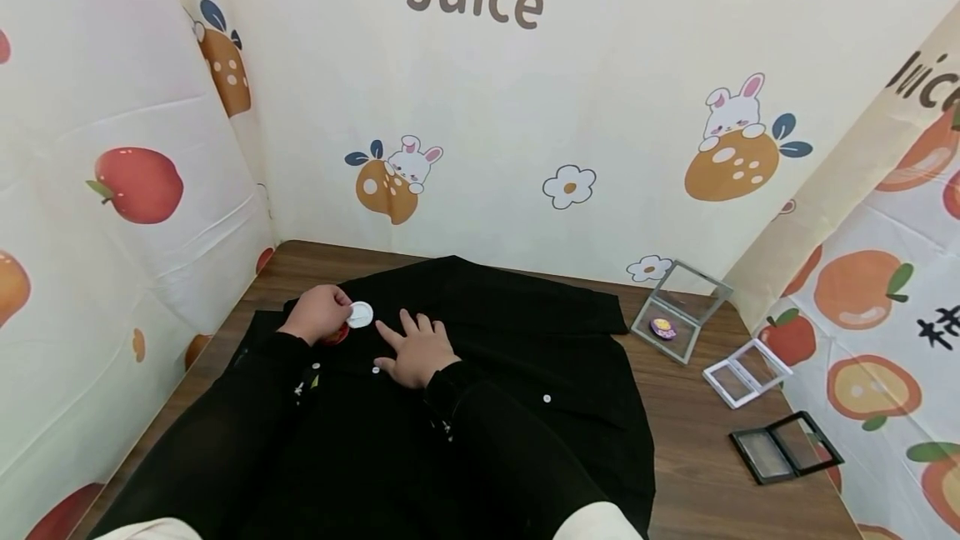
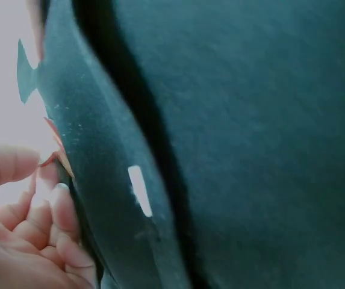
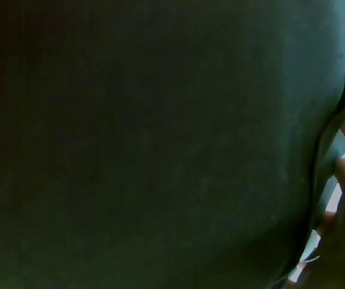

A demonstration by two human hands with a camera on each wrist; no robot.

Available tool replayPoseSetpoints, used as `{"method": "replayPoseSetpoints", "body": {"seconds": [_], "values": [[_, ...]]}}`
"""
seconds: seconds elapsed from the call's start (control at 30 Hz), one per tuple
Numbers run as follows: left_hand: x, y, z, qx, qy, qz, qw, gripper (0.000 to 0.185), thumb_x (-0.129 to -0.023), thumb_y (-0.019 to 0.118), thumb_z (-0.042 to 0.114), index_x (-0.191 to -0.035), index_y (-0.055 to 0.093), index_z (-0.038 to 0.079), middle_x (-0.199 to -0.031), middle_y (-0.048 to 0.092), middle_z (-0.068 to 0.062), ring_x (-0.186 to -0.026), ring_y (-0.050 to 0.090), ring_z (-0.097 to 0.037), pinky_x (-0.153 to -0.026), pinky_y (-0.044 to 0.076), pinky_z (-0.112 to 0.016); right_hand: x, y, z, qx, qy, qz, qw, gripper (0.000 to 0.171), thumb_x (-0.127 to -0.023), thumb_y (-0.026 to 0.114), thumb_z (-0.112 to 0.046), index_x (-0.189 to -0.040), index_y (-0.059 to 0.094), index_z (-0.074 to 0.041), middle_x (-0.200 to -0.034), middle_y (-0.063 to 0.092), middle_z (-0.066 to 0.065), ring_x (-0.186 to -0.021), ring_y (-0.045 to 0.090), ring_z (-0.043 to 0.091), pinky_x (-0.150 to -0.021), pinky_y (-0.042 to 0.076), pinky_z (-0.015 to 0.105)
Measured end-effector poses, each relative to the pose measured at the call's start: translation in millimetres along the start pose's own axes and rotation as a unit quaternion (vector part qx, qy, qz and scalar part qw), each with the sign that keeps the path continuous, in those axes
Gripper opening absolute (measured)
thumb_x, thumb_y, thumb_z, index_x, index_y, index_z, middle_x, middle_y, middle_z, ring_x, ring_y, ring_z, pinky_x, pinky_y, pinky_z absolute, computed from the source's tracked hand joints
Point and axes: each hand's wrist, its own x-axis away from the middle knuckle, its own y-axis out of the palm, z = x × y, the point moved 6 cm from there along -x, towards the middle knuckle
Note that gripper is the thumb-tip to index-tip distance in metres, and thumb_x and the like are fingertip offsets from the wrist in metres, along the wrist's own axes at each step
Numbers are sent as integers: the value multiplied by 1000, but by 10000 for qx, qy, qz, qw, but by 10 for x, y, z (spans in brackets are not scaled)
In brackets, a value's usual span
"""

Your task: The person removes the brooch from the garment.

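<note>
So on my feed the biggest thing is the black shirt, spread flat on the wooden worktop with its collar end toward the back wall and its long axis running away from me. The near end is hidden under my own black sleeves, so I can't see the hem. Both wrist views are basically useless: just dark fabric up close, and the right one is almost all black with only a sliver of finger at the edge.

My right hand lies flat on the shirt, fingers straight and spread, pointing toward the back left. My left hand is curled, pinching a small white round badge right at the shirt's front. There's something red peeking out under that hand; can't make out what it is.

Count: three little display cases to the right on the worktop, one grey standing open with a purple badge inside, one white, one black. I can make out three white shirt buttons.
</note>
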Motion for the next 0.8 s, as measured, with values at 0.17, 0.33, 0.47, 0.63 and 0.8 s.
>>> {"method": "replayPoseSetpoints", "body": {"seconds": [0.17, 0.33, 0.47, 0.63, 0.8], "values": [[23, -29, 24, 163, 157, 261, 9994, 20, -102, 59, 16, -105, 67, -2, -97, 67, -15, -84, 61, -28, -77, 49, -41, -29, -60, 51, -311, -47, 553, 9980, 70, -102, 46, -66, -164, 27, -38, -167, 31, -2, -148, 33, 23, -117, 32, 45], [96, -56, 84, 383, 73, 263, 9989, 22, -104, 57, 18, -110, 64, -2, -100, 66, -16, -86, 61, -29, -77, 48, -42, -46, -146, 131, -841, -86, 1225, 9889, 55, -104, 55, -52, -149, 55, -20, -147, 56, 0, -134, 51, 19, -109, 43, 40], [151, -40, 144, 566, 82, 261, 9980, 22, -105, 58, 20, -111, 63, -1, -103, 65, -16, -89, 61, -29, -80, 49, -43, 18, -253, 212, -1289, -48, 1616, 9784, 39, -104, 58, -42, -130, 67, -14, -127, 67, 1, -118, 61, 17, -100, 50, 35], [214, -10, 243, 882, 188, 395, 9951, 23, -104, 60, 21, -112, 65, 0, -107, 67, -17, -92, 62, -29, -81, 49, -43, 114, -332, 325, -2105, 93, 1726, 9622, 34, -104, 61, -37, -126, 70, -13, -120, 68, 1, -109, 64, 15, -93, 53, 33], [287, 66, 384, 1293, 307, 591, 9894, 24, -104, 61, 22, -113, 65, 1, -105, 68, -15, -90, 62, -27, -77, 48, -38, 233, -383, 449, -2835, 276, 1859, 9404, 34, -103, 62, -37, -126, 69, -13, -115, 68, -1, -102, 64, 12, -89, 54, 32]]}}
